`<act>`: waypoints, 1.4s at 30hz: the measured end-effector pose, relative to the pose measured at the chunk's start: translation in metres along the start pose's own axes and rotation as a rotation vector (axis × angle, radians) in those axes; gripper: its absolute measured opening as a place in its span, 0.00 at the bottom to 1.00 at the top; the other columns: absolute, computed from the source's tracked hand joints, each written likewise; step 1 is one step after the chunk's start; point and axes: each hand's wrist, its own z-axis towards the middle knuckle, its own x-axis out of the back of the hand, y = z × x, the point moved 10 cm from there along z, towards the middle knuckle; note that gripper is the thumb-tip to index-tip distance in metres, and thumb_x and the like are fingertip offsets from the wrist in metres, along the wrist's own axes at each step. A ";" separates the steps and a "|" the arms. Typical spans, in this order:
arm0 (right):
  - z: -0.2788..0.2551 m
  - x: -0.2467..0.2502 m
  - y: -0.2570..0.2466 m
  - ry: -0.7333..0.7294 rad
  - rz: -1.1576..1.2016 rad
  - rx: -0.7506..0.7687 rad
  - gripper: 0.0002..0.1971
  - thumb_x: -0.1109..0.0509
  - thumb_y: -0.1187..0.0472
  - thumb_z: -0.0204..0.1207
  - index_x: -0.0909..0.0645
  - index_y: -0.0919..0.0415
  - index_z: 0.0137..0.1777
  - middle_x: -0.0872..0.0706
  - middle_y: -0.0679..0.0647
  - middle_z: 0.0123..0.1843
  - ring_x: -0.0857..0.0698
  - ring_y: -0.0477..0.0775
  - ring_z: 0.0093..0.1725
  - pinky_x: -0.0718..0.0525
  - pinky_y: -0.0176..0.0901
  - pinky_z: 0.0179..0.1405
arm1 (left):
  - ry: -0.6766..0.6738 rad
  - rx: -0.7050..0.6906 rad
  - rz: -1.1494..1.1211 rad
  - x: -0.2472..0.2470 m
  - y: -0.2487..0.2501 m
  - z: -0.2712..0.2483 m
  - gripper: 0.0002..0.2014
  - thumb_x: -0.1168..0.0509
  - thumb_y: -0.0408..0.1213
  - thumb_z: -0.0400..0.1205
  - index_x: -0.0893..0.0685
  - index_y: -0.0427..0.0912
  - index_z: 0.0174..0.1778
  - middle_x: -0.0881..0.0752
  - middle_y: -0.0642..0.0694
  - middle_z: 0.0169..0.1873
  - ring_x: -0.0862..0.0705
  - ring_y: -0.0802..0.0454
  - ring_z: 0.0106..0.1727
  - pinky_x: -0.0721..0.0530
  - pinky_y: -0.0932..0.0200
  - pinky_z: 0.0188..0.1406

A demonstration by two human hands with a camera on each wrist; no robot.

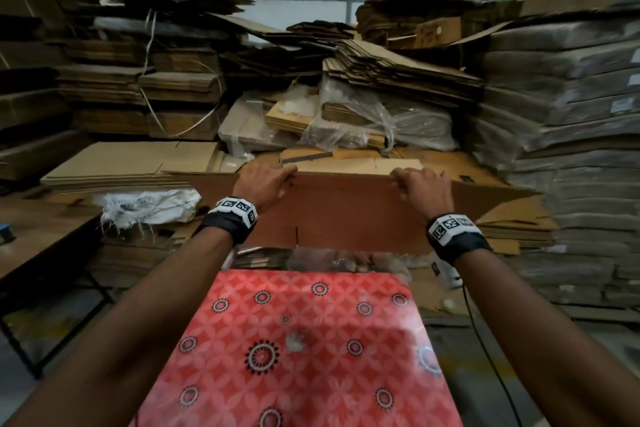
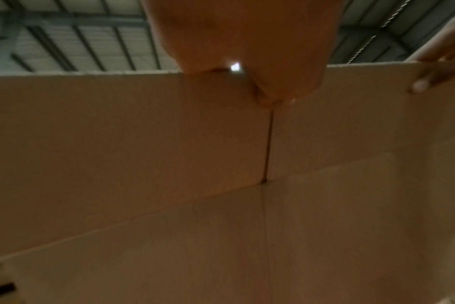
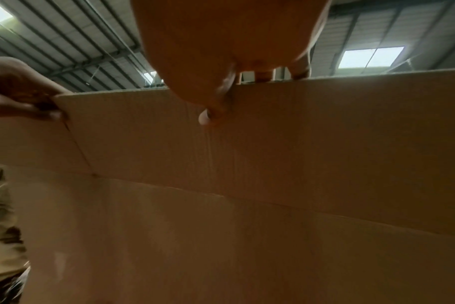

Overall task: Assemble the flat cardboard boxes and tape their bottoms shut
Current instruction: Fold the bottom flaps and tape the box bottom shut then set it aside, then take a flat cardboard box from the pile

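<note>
A flat brown cardboard box [image 1: 346, 208] stands upright in front of me, held by its top edge. My left hand [image 1: 266, 180] grips that edge at the left, thumb toward me and fingers over the far side. My right hand [image 1: 420, 184] grips the same edge further right. In the left wrist view the left hand [image 2: 249, 67] pinches the box [image 2: 169, 164] where a slit between two flaps starts. From the right wrist I see the right hand [image 3: 226, 86] with its thumb on the near face of the box [image 3: 273, 164] and fingers over the edge.
Stacks of flattened cardboard [image 1: 131, 163] surround me on the left, back and right, some wrapped in plastic [image 1: 381, 121]. A table with a red patterned cloth [image 1: 298, 350] is right below my arms. A wooden table edge [image 1: 34, 239] lies at the left.
</note>
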 end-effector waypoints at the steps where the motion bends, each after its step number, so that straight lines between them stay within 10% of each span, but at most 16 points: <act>1: 0.007 0.008 0.005 0.009 0.031 -0.008 0.14 0.35 0.51 0.87 0.19 0.44 0.70 0.10 0.52 0.58 0.15 0.63 0.58 0.27 0.64 0.63 | 0.024 0.003 -0.001 0.006 0.000 0.007 0.20 0.31 0.37 0.79 0.16 0.48 0.69 0.09 0.39 0.48 0.13 0.36 0.42 0.15 0.44 0.41; 5: 0.046 0.025 0.025 -0.075 0.056 -0.056 0.26 0.32 0.48 0.84 0.31 0.38 0.82 0.12 0.56 0.68 0.16 0.65 0.67 0.29 0.67 0.69 | 0.124 0.005 0.005 0.021 -0.004 0.037 0.20 0.32 0.39 0.78 0.18 0.51 0.68 0.09 0.43 0.50 0.12 0.37 0.42 0.21 0.49 0.37; 10: 0.087 0.027 0.028 -0.115 -0.018 -0.043 0.18 0.33 0.52 0.87 0.21 0.42 0.75 0.13 0.57 0.67 0.17 0.66 0.68 0.32 0.72 0.76 | 0.212 -0.004 -0.024 0.021 -0.017 0.068 0.15 0.27 0.36 0.78 0.17 0.47 0.60 0.11 0.43 0.39 0.16 0.40 0.32 0.21 0.51 0.30; 22: 0.190 -0.010 0.010 0.068 -0.155 -0.100 0.14 0.32 0.57 0.84 0.16 0.42 0.67 0.10 0.59 0.51 0.11 0.67 0.52 0.19 0.59 0.51 | 0.319 -0.031 -0.058 -0.023 -0.084 0.177 0.18 0.25 0.31 0.72 0.14 0.45 0.58 0.12 0.43 0.37 0.16 0.39 0.30 0.21 0.52 0.28; 42: 0.350 -0.131 0.042 0.161 -0.123 -0.057 0.19 0.34 0.61 0.85 0.20 0.47 0.74 0.10 0.58 0.58 0.12 0.67 0.53 0.21 0.66 0.59 | 0.316 -0.009 -0.035 -0.151 -0.129 0.337 0.28 0.30 0.28 0.74 0.18 0.47 0.72 0.09 0.43 0.58 0.11 0.36 0.50 0.17 0.43 0.47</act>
